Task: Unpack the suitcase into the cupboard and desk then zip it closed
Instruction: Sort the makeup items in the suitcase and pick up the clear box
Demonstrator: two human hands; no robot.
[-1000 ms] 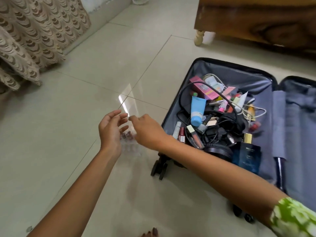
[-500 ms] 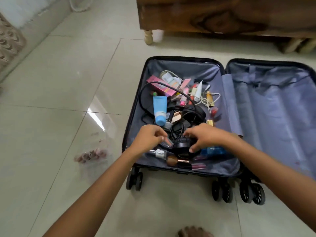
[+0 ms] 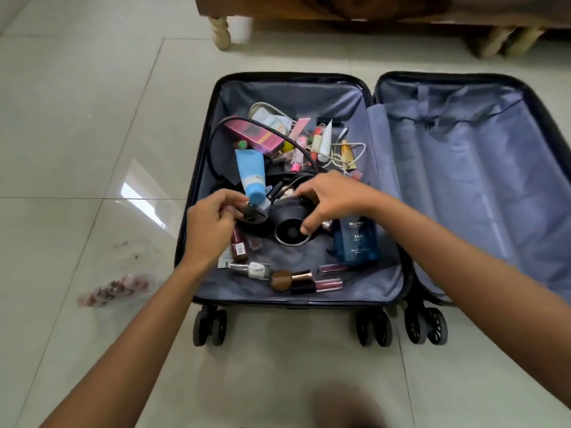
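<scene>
My right hand (image 3: pixel 332 200) has its grip arched over the round black device (image 3: pixel 290 227) near the middle of the suitcase (image 3: pixel 296 80)'s left half, thumb against the ringed face, fingers curled over the far side. It looks like a secure hold, though a black cable (image 3: pixel 262 128) loops up from that tangle and may be attached (I can't tell from here). So I should lift slowly and straight up, watching whether the cable drags the blue tube (image 3: pixel 251 173) or the pink box (image 3: pixel 256 135) with it.

My left hand (image 3: pixel 213 225) is closed in a pinch on a small dark item (image 3: pixel 251 214) just beside the device, under the tube's cap. What it is exactly I can't make out. I'd use that hand to hold the clutter down while the right draws the device free.

Toward the near edge lie a white nail polish bottle (image 3: pixel 255 270), a makeup brush (image 3: pixel 290 279) and a lip gloss (image 3: pixel 327 285), with the blue perfume bottle (image 3: pixel 357 242) touching my right wrist; that glass wants no knock. The suitcase lies open on the floor tiles (image 3: pixel 92 118), its right half bare lining, so plenty is left to carry off before zipping.
</scene>
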